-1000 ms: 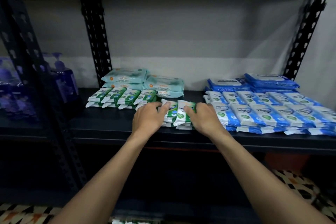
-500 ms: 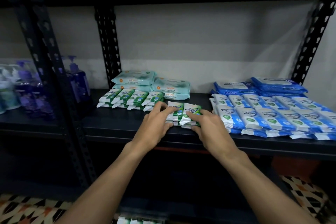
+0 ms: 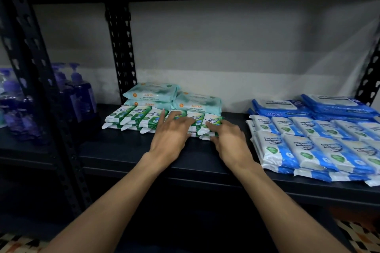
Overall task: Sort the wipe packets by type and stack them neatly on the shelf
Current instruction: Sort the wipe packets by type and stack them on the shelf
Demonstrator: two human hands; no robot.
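Observation:
A row of small green-and-white pine wipe packets (image 3: 141, 116) lies in low stacks on the dark shelf (image 3: 123, 154). My left hand (image 3: 170, 137) rests flat on the packets near the row's right end, fingers spread. My right hand (image 3: 228, 141) presses its fingertips against the rightmost green packet stack (image 3: 211, 122). Behind the row sit pale teal packs (image 3: 152, 93). To the right lie several blue-and-white wipe packets (image 3: 298, 148) in overlapping rows, with larger blue packs (image 3: 281, 107) behind them.
Purple pump bottles (image 3: 78, 90) stand on the neighbouring shelf at the left, past a black perforated upright (image 3: 41, 80). Another upright (image 3: 121, 51) stands behind the teal packs. A shelf board hangs overhead. A patterned floor shows at the bottom corners.
Both hands have pushed the two right-hand green packet stacks back and left, so they now touch the row of green packets. The camera has moved closer.

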